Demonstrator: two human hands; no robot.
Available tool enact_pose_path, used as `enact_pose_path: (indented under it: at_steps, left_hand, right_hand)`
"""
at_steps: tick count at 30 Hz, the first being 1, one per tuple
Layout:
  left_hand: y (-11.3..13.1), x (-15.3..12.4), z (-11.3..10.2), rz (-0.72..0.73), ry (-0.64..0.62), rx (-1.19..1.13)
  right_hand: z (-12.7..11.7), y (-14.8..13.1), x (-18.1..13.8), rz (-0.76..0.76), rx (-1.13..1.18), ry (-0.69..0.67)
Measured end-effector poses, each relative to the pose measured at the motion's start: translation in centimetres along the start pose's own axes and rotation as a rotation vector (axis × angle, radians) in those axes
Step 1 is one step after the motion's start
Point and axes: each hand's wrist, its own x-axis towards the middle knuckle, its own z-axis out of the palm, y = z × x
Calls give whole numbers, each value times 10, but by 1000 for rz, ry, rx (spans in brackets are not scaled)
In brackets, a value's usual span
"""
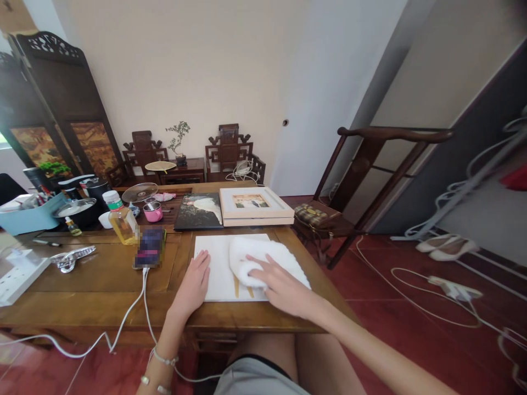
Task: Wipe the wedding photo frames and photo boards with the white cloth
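Note:
On the table in front of me lies a white rectangular board [217, 274] with two gold-brown strips near its lower edge. My left hand [197, 278] rests flat on the board's left side, fingers stretched out. A white fluffy cloth [284, 263] covers the board's right part and reaches past its right edge. My right hand [278, 280] is on this cloth, its fingers curled round a bunched white wad [250, 273] with the index finger extended. Whether the wad is part of the cloth I cannot tell.
Behind the board lie a dark photo panel [200, 211] and a pale framed picture [257, 206]. To the left are a phone [149, 248] with a white cable, an oil bottle [122, 222], a pink cup [152, 212] and a power strip [20, 277]. A wooden chair [366, 164] stands right.

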Motion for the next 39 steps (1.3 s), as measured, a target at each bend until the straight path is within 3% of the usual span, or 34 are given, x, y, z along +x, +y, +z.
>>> enact_pose_path:
  at_steps: [4, 8, 12, 18, 22, 26, 33, 36, 39]
  left_hand:
    - [0, 0, 0, -10, 6, -2]
    - [1, 0, 0, -9, -2, -1]
    - [1, 0, 0, -3, -7, 4]
    - [3, -1, -1, -1, 3, -1]
    - [3, -1, 0, -3, 5, -4]
    - [1, -1, 1, 6, 20, -14]
    - [1, 0, 0, -8, -5, -5]
    - [-1, 0, 0, 4, 10, -7]
    - [-2, 0, 1, 18, 21, -10]
  right_hand:
    - [6, 19, 50, 13, -74, 41]
    - [10, 16, 63, 1, -125, 77]
    - [17, -8, 33, -48, -125, 81]
    - [16, -49, -29, -149, -33, -15]
    - [7, -56, -40, -179, 38, -74]
    - [1, -36, -16, -129, 55, -46]
    - [4, 7, 66, -31, -78, 22]
    - [6, 4, 80, -1, -112, 41]
    - [10, -15, 67, -1, -142, 31]
